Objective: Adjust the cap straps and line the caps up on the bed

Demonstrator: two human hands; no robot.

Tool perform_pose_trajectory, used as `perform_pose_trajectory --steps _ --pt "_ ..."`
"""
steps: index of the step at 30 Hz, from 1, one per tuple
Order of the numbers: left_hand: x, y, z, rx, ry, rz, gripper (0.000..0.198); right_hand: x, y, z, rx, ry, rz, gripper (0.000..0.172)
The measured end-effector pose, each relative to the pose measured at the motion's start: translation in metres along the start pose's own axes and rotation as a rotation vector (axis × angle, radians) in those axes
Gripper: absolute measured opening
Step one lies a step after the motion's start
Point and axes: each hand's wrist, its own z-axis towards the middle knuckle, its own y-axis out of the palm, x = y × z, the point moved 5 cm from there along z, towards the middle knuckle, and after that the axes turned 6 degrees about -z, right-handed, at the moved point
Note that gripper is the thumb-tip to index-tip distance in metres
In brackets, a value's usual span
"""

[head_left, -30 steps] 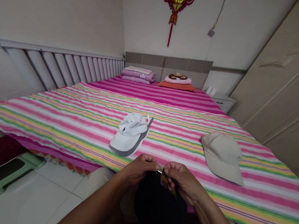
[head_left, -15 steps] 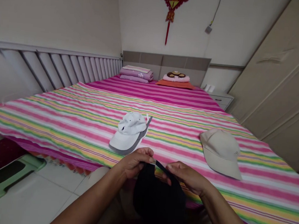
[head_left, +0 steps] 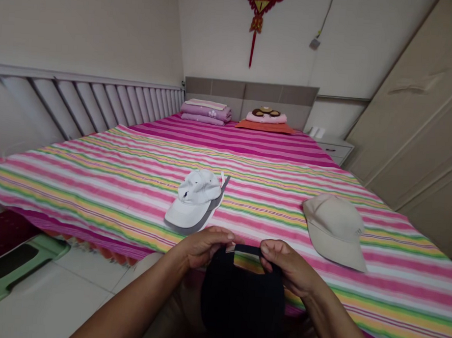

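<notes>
A black cap [head_left: 240,305] is being held off the bed [head_left: 262,202], near the middle of its closest edge. The rounded crown is facing the camera, and its lower part is fading into shadow. At the top, a narrow strap [head_left: 248,249] is spanning the back opening, bedding stripes showing through; something small and pale is showing at the strap's left end.
</notes>
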Motion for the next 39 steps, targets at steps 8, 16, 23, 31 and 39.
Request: perform_pose_trajectory --steps 8,16,23,31,39 --pt "0.001 -0.007 0.003 -0.028 -0.036 0.051 0.015 0.003 -0.003 -0.002 -0.074 0.069 0.071 0.028" --pt "0.010 -0.011 0.005 -0.005 0.027 0.036 0.019 0.020 -0.011 -0.002 -0.232 0.087 0.181 0.029" --pt "0.016 0.007 0.000 -0.269 -0.092 -0.085 0.035 -0.005 -0.012 -0.005 -0.130 -0.133 0.466 0.030" --pt "0.003 0.006 0.002 -0.339 -0.195 -0.062 0.018 -0.016 -0.026 -0.009 -0.021 -0.197 0.612 0.025" --pt "0.015 0.025 -0.002 -0.531 0.085 -0.438 0.020 -0.015 -0.028 -0.004 0.014 -0.164 0.622 0.025"
